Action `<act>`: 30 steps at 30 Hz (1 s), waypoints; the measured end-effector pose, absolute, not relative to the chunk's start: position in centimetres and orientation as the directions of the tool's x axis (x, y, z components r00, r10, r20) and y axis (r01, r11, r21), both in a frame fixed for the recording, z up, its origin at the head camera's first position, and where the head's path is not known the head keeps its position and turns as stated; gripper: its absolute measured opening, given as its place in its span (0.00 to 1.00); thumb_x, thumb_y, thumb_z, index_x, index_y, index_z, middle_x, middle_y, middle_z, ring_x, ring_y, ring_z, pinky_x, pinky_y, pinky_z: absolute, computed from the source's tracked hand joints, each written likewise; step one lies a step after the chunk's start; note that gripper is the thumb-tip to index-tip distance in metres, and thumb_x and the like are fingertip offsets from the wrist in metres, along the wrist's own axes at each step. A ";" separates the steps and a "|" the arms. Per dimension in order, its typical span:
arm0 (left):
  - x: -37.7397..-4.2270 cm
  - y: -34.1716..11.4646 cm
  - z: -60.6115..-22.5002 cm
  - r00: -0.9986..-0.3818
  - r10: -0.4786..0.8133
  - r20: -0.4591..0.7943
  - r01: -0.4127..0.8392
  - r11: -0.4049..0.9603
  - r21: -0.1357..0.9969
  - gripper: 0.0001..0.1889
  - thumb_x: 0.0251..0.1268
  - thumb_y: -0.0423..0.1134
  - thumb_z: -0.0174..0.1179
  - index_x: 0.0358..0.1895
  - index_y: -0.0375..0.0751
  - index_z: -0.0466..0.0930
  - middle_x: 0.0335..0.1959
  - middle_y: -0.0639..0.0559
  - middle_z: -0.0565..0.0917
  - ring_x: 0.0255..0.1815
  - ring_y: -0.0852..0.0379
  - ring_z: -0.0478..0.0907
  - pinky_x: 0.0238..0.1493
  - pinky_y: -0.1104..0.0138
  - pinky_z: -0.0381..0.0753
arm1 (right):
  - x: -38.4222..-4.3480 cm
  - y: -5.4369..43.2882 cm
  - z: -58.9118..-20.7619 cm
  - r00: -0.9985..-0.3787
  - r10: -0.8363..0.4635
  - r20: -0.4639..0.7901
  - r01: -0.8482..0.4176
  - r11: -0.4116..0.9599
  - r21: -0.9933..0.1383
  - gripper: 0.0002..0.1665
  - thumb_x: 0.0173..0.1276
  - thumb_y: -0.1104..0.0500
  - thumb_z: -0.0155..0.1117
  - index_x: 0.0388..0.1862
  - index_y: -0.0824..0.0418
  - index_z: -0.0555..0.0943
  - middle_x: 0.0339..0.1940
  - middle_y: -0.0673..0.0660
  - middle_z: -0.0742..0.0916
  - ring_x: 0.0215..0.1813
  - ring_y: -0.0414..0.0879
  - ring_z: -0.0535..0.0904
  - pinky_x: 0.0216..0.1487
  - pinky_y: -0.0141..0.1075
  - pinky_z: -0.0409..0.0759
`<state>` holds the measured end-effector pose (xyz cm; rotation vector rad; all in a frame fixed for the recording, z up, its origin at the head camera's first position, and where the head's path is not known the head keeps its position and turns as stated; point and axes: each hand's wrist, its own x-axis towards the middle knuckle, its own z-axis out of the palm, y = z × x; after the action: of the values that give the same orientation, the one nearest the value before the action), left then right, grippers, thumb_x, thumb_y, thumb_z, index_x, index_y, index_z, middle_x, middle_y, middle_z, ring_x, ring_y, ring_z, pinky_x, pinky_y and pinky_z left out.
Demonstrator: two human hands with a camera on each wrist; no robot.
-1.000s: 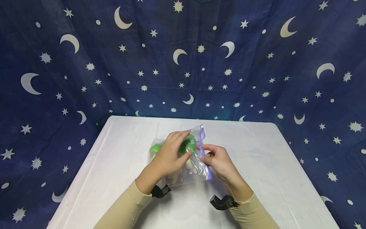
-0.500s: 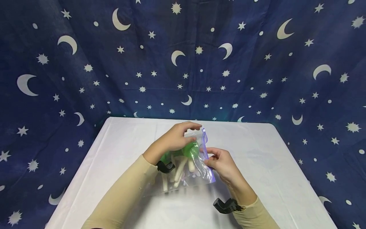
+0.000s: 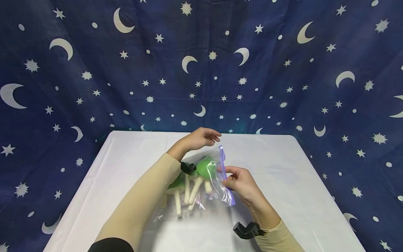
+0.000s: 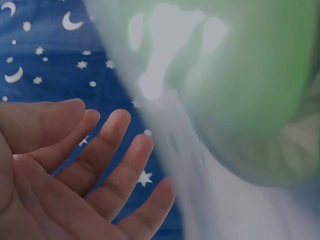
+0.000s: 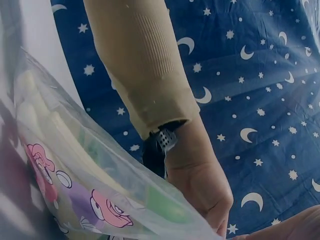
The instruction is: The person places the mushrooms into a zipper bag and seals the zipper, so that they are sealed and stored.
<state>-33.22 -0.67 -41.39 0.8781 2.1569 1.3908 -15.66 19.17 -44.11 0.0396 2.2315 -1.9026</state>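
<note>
A clear zip bag with a purple zip edge stands tilted over the table. Inside it are several green-capped mushrooms with cream stems. My right hand pinches the purple edge between thumb and fingers. My left hand hovers beyond the bag's far side, fingers loosely bent and holding nothing. In the left wrist view, its relaxed fingers spread beside the bag, where a large blurred green cap shows through the plastic. Pink cartoon prints show on the bag in the right wrist view.
The bag is over the middle of a white-covered table. A dark blue curtain with moons and stars hangs behind and at the sides. Black wrist cameras sit on the left wrist and the right wrist.
My left hand has lifted off the bag's side and moved away to its far side, uncovering the mushrooms. My right hand keeps its pinch on the purple edge, and the bag has sunk slightly.
</note>
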 end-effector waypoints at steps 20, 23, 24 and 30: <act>-34.6 0.2 -43.3 -0.620 0.725 -0.301 0.063 0.428 0.902 0.29 0.76 0.28 0.59 0.77 0.46 0.75 0.66 0.45 0.88 0.74 0.46 0.80 0.78 0.41 0.73 | -15.0 19.1 -44.2 -0.989 -0.050 -0.140 0.127 0.208 -0.970 0.27 0.59 0.79 0.69 0.60 0.74 0.85 0.24 0.53 0.78 0.28 0.40 0.73 0.27 0.28 0.73; -34.4 0.3 -43.2 -0.611 0.738 -0.286 0.073 0.412 0.908 0.29 0.74 0.29 0.62 0.77 0.45 0.76 0.64 0.44 0.89 0.68 0.50 0.83 0.72 0.50 0.80 | -14.9 19.3 -44.3 -0.989 -0.049 -0.141 0.128 0.205 -0.970 0.28 0.59 0.79 0.69 0.61 0.74 0.85 0.24 0.53 0.78 0.28 0.39 0.73 0.27 0.28 0.72; -34.4 0.4 -43.2 -0.610 0.742 -0.277 0.076 0.403 0.912 0.29 0.74 0.28 0.63 0.76 0.44 0.76 0.63 0.44 0.89 0.65 0.51 0.84 0.67 0.55 0.81 | -14.9 19.4 -44.3 -0.989 -0.049 -0.140 0.127 0.206 -0.970 0.28 0.59 0.79 0.69 0.60 0.74 0.85 0.24 0.53 0.78 0.28 0.39 0.73 0.27 0.28 0.72; -34.3 0.5 -42.9 -0.632 0.742 -0.225 0.120 0.380 0.917 0.28 0.70 0.26 0.67 0.72 0.38 0.79 0.56 0.41 0.92 0.53 0.56 0.87 0.55 0.67 0.82 | -14.8 19.8 -44.3 -0.989 -0.053 -0.138 0.124 0.215 -0.969 0.28 0.59 0.79 0.69 0.61 0.75 0.85 0.23 0.52 0.78 0.27 0.39 0.73 0.26 0.28 0.72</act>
<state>-34.30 0.46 -42.90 0.7384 2.0069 1.2597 -14.76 19.75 -44.33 0.0683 2.3339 -1.8835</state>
